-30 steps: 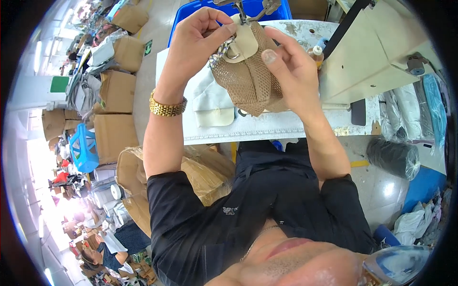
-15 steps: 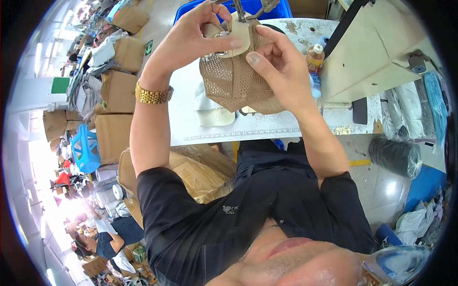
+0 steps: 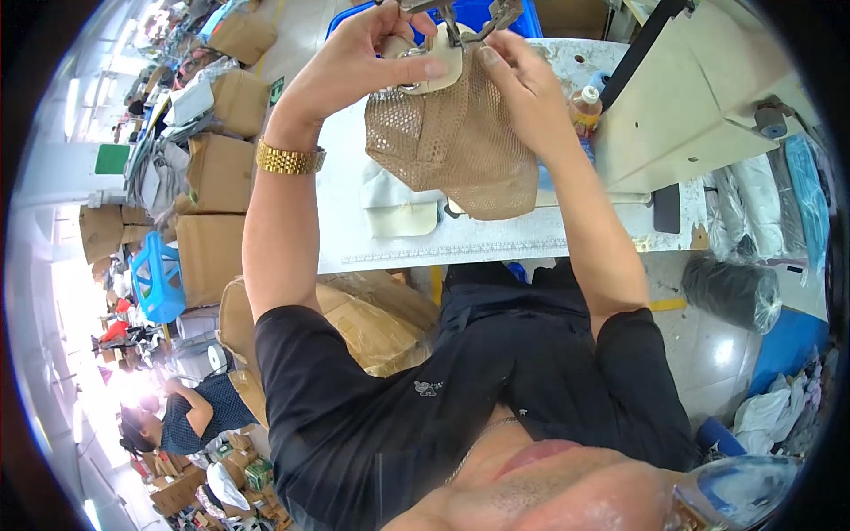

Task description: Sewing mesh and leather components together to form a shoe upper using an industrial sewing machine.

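Note:
I hold a tan mesh bag (image 3: 460, 146) with a cream leather flap up in front of me, above the white worktable (image 3: 443, 239). My left hand (image 3: 367, 53), with a gold watch on its wrist, pinches the cream flap and a metal ring at the bag's top. On the bag's upper right edge, my right hand (image 3: 522, 75) grips beside a metal clasp. The bag hangs down between both hands. Cream leather pieces (image 3: 398, 208) lie on the table beneath it.
A cream sewing machine (image 3: 691, 106) stands at the right of the table, with an orange-capped bottle (image 3: 586, 106) beside it. Cardboard boxes (image 3: 212, 177) stack at the left near a blue stool (image 3: 159, 274). A blue bin (image 3: 496, 13) sits behind the table. Another person (image 3: 186, 411) bends at lower left.
Both hands have lifted the mesh bag higher and nearer to the camera. The bag now hangs more fully open below the flap.

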Demonstrator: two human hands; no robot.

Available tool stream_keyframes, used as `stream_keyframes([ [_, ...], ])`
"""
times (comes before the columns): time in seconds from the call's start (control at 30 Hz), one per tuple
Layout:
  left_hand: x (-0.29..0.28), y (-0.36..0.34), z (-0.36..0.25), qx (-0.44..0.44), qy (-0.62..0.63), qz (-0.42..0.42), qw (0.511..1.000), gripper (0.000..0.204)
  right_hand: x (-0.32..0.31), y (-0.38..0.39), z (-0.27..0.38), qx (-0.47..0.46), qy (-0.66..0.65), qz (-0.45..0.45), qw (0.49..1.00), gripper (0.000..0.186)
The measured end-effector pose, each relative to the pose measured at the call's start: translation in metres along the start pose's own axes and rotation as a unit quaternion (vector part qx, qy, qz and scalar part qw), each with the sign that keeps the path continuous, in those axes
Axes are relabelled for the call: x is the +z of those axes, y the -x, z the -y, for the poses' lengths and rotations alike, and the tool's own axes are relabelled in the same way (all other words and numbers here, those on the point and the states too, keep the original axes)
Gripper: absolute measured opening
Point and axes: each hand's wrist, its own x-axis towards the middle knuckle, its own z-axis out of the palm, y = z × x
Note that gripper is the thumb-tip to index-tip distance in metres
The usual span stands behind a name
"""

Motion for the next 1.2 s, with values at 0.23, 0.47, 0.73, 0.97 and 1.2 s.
stream_keyframes([
  [0.23, 0.007, 0.007, -0.013, 0.028, -0.06, -0.013, 0.998, 0.036, 0.005, -0.014, -0.003, -0.114, 0.111, -0.043, 0.986, 0.036],
  [0.47, 0.012, 0.013, -0.025, 0.011, -0.037, -0.058, 0.998, 0.035, 0.005, 0.048, 0.069, 0.016, -0.105, 0.052, 0.993, 0.068],
  [0.73, 0.013, 0.01, -0.015, 0.006, 0.054, -0.067, 0.996, 0.033, 0.005, 0.044, 0.069, 0.047, -0.21, 0.071, 0.974, 0.065],
  [0.97, 0.011, 0.006, -0.007, 0.017, 0.036, -0.061, 0.997, 0.032, 0.008, 0.041, 0.064, 0.034, -0.206, 0.056, 0.976, 0.063],
  [1.2, 0.015, 0.004, -0.01, 0.03, 0.017, -0.094, 0.995, 0.031, 0.002, 0.034, 0.064, 0.034, -0.189, 0.056, 0.98, 0.062],
])
